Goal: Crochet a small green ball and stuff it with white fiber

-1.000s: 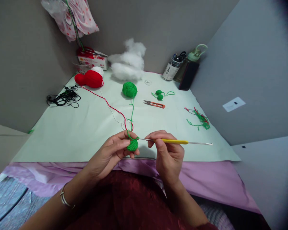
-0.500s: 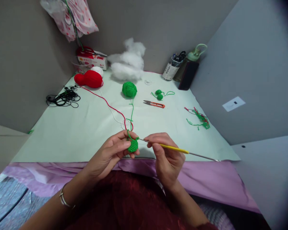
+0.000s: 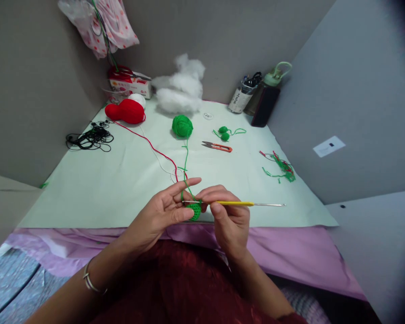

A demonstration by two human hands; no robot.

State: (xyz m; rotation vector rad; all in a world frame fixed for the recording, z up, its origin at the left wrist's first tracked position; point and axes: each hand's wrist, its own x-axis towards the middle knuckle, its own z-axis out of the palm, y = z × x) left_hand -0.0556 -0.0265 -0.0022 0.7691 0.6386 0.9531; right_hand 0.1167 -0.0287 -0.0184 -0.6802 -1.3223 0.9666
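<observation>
Green crochet piece (image 3: 195, 212) right at the front edge of the table (image 3: 135, 198), up in the fingers, and there's plenty around it! Just beyond, a red strand (image 3: 160, 153) trails back to the red yarn (image 3: 126, 111); further out sits the green ball (image 3: 182, 126), its strand (image 3: 186, 155) coming straight down to the hands. Orange snips (image 3: 218, 146) lie to the right, two little green balls (image 3: 224, 136) just behind, white stuffing (image 3: 180, 90) at the back. In the way: a thumb across the piece's left side, fingertips crowding its upper right.

It's small and round, no long axis to call, but the crochet hook (image 3: 236, 204) lies nearly level left to right, one metal end over the piece, the other out to the right.

Left hand (image 3: 160, 213): thumb low, pinching the piece, index finger stretched rightward with green yarn over it. Right hand (image 3: 231, 220): fingers curled, thumb pressing up, the yellow handle pinched between them, knuckles forward!
</observation>
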